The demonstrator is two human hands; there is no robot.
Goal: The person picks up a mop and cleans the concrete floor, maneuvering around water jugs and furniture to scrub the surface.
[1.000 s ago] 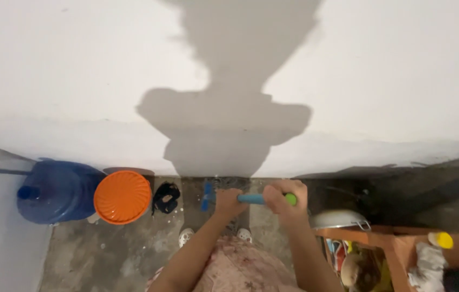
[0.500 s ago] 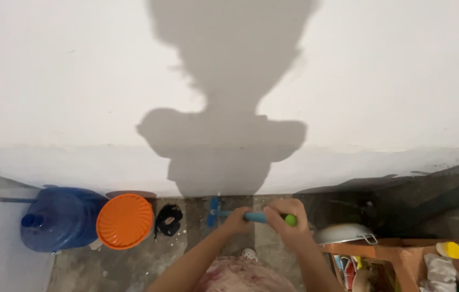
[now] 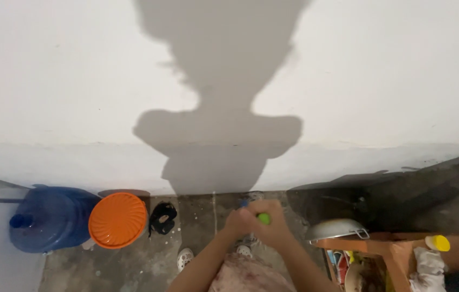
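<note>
head view, hands: left hand [image 3: 240,220] and right hand [image 3: 275,227] pressed together low at the wall foot, fingers clamped on a tool handle [image 3: 263,218], only its green end showing.
head view, change: a second ago the blue shaft lay sideways between the hands; now it points away, nearly hidden. Hands closer together; looks like the tool is being re-gripped or turned.
head view, around: white wall [image 3: 78,81] with person's shadow; blue water jug [image 3: 51,216], orange lid [image 3: 117,220], black object [image 3: 162,217] on floor left; metal pan [image 3: 336,229] right.
</note>
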